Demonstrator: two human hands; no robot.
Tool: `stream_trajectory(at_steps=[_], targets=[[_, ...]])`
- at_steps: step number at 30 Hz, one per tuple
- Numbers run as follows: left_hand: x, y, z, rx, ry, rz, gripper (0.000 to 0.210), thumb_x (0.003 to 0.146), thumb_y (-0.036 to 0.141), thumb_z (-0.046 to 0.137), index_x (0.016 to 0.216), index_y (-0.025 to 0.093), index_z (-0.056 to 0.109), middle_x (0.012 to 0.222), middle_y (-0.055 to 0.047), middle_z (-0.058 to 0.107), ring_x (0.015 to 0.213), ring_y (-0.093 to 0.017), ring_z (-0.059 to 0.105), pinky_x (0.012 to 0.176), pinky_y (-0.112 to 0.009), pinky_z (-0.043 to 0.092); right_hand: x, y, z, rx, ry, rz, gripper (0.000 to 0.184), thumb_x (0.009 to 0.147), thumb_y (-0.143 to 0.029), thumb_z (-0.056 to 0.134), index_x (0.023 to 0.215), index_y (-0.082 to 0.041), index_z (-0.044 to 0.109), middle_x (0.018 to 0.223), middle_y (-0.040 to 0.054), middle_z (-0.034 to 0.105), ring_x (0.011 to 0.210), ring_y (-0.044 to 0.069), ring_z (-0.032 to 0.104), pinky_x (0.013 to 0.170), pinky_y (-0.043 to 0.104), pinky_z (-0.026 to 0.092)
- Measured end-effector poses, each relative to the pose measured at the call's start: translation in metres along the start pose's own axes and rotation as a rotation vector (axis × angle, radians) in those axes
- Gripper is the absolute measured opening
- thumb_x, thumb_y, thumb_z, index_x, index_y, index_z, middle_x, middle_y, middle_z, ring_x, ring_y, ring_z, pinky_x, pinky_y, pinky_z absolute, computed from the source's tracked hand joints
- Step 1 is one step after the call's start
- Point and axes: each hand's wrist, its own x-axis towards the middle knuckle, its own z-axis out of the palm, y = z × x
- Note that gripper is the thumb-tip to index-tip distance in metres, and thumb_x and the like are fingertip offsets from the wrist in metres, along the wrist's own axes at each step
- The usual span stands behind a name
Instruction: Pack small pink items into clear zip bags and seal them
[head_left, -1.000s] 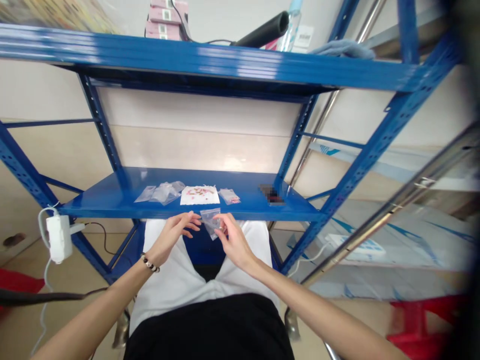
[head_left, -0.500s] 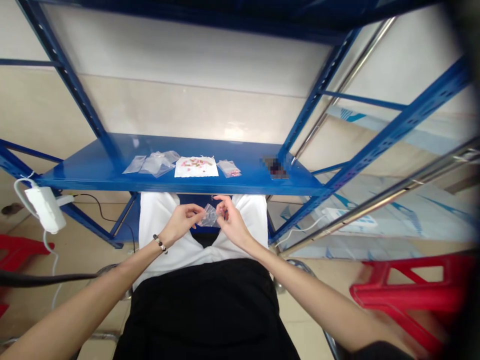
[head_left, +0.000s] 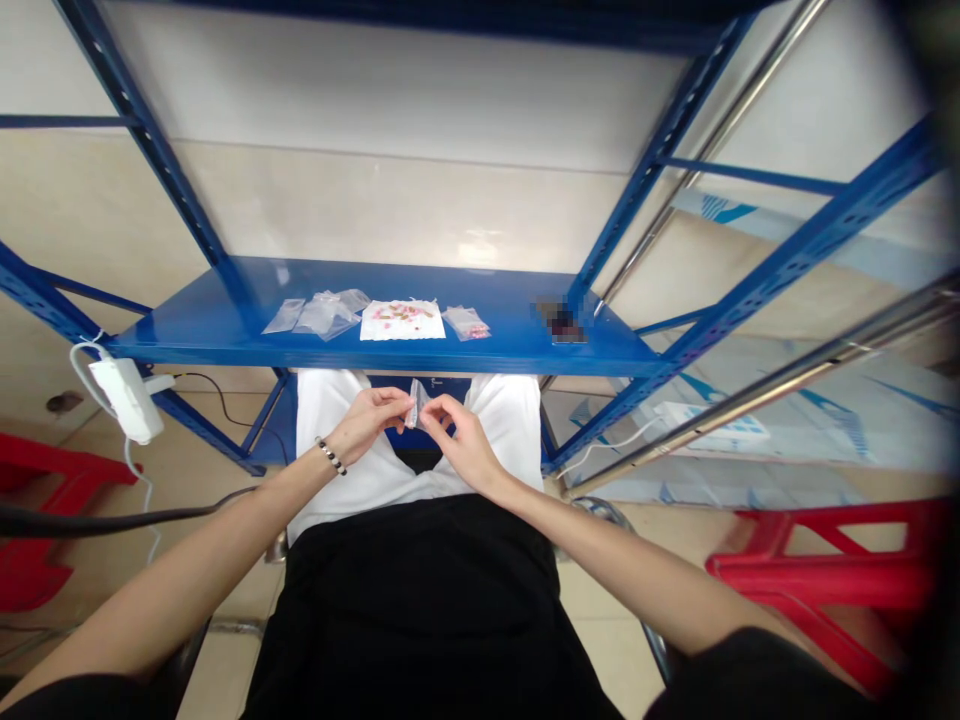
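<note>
A small clear plastic bag (head_left: 415,405) is held between my two hands, above my lap and just in front of the blue shelf (head_left: 300,357). My left hand (head_left: 373,417) pinches its left side between thumb and fingers. On the other side, the fingertips of my right hand (head_left: 459,435) are pinched at the bag's edge. The bag stands upright and looks narrow from here; what it contains, if anything, is too small to make out. On the shelf ahead, a white sheet (head_left: 371,329) carries many small pink and brownish pieces.
Left of the sheet lies a pile of clear bags (head_left: 328,314). To its right is a bag with small pink pieces (head_left: 469,323), then a blurred-out dark object (head_left: 562,322). A white power strip (head_left: 124,400) hangs at left; red stools (head_left: 817,575) stand both sides.
The bag has turned from lying spread out to standing upright and narrow. My right fingers have closed in on its edge, nearer my left hand. The camera view has shifted slightly.
</note>
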Motion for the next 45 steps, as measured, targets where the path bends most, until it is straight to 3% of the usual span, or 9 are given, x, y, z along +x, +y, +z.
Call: stream_trajectory(at_steps=[7,11,17,24,30,40,45], targets=[[-0.006,-0.006,0.003,0.134,-0.072,0.024,0.029,0.077,0.038,0.077,0.083,0.01,0.07,0.07,-0.007,0.07,0.063,-0.014,0.064,0.058,-0.023,0.047,0.0,0.019,0.011,0.269,-0.057,0.108,0.024,0.092,-0.044,0.057,0.091,-0.02,0.055,0.079,0.0019,0.065,0.072,0.015,0.063,0.07,0.027,0.051],[-0.008,0.0,0.004,0.237,-0.13,0.07,0.03,0.083,0.04,0.071,0.084,0.01,0.069,0.073,-0.009,0.071,0.064,-0.015,0.064,0.06,-0.024,0.048,-0.002,0.014,0.004,0.18,-0.046,0.078,0.021,0.093,-0.041,0.057,0.094,-0.019,0.059,0.084,0.0036,0.068,0.078,0.016,0.065,0.074,0.028,0.052],[-0.003,0.004,0.003,0.367,-0.159,0.054,0.032,0.083,0.043,0.07,0.085,0.011,0.065,0.074,-0.007,0.07,0.066,-0.015,0.065,0.062,-0.024,0.05,0.004,0.01,-0.006,0.023,-0.152,0.052,0.016,0.094,-0.03,0.055,0.1,-0.019,0.065,0.091,0.0047,0.072,0.079,0.017,0.068,0.075,0.029,0.051],[-0.009,0.004,0.01,0.413,-0.133,0.083,0.035,0.082,0.047,0.07,0.085,0.014,0.059,0.071,-0.006,0.068,0.065,-0.016,0.066,0.065,-0.027,0.053,0.004,0.013,-0.009,-0.03,-0.158,0.077,0.019,0.091,-0.023,0.054,0.091,-0.018,0.072,0.09,0.0062,0.073,0.084,0.02,0.067,0.076,0.03,0.051],[-0.01,0.002,0.008,0.516,-0.165,0.127,0.032,0.086,0.046,0.065,0.084,0.014,0.059,0.072,-0.006,0.068,0.066,-0.017,0.067,0.064,-0.027,0.053,0.004,0.019,-0.011,0.046,-0.176,0.107,0.023,0.091,-0.026,0.053,0.091,-0.016,0.073,0.081,0.0053,0.072,0.071,0.017,0.066,0.068,0.027,0.05],[-0.012,0.0,0.015,0.632,-0.141,0.141,0.007,0.081,0.021,0.058,0.079,0.014,0.061,0.067,-0.003,0.066,0.061,-0.015,0.063,0.06,-0.025,0.05,0.007,0.022,-0.012,-0.085,-0.167,0.13,0.014,0.079,-0.017,0.058,0.07,-0.016,0.069,0.07,0.0038,0.071,0.067,0.016,0.066,0.063,0.023,0.047],[-0.017,-0.002,0.021,0.679,-0.078,0.142,0.01,0.072,0.012,0.053,0.074,0.015,0.063,0.064,-0.002,0.064,0.059,-0.014,0.061,0.06,-0.024,0.047,0.005,0.012,-0.011,-0.229,-0.121,0.143,0.009,0.072,-0.014,0.059,0.065,-0.017,0.064,0.061,0.0006,0.065,0.059,0.014,0.06,0.055,0.022,0.039]])
